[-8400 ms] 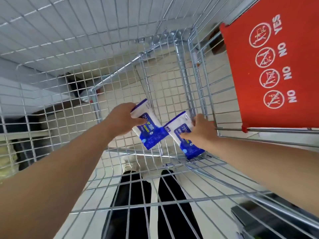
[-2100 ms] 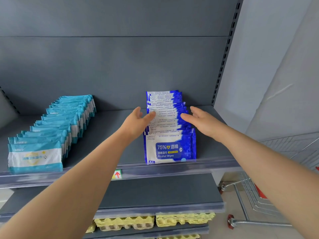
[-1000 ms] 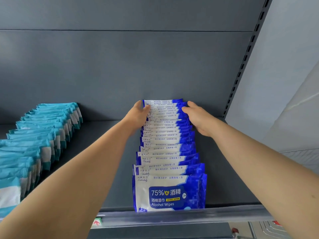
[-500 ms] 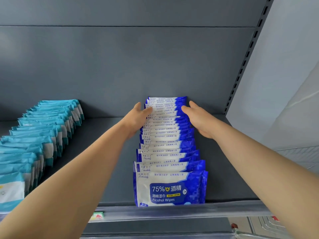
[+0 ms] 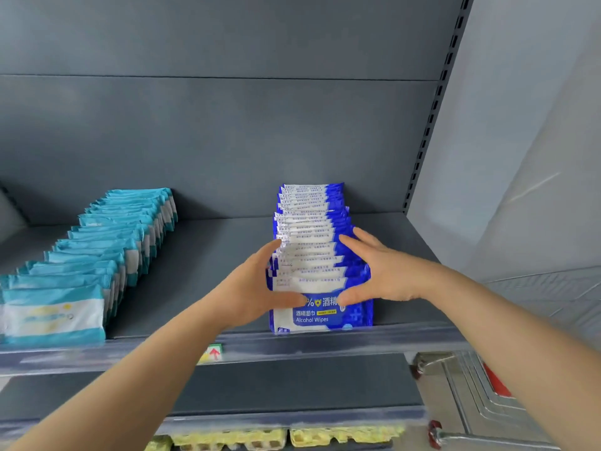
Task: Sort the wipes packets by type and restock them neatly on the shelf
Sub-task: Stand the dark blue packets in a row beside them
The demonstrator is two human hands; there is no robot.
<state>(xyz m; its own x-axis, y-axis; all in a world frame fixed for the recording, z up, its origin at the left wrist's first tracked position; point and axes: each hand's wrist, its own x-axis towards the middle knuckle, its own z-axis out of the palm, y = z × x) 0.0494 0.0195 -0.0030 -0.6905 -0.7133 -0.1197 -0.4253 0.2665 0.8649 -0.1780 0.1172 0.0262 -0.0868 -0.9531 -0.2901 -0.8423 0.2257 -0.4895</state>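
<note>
Both hands have slid forward from the far end of the row of blue alcohol wipes packets (image 5: 310, 249) to its near end. The left hand (image 5: 250, 288) lies flat against the row's left side and the right hand (image 5: 387, 275) against its right side. On each, the fingers are straight and close together, and the thumb is spread wide and laid across the printed face of the front packet (image 5: 322, 317). Neither hand is curled round a packet. The row stands on the grey shelf (image 5: 201, 271) and runs from the front rail (image 5: 341, 341) back towards the rear panel. Each packet is upright on a long edge with its long axis crosswise and its face towards the person. Well left of the blue row, a parallel row of teal wipes packets (image 5: 107, 242) stands on the same shelf, with bare shelf between the two. Right of the blue row rises a slotted upright (image 5: 432, 112). Below it are a small tag with a red arrow (image 5: 213, 353) on the rail, a lower shelf (image 5: 276, 382), and yellow egg trays (image 5: 253, 439). A shopping cart (image 5: 481, 405) stands below and to the right. The person's forearms cover part of the rail and the lower shelf.
</note>
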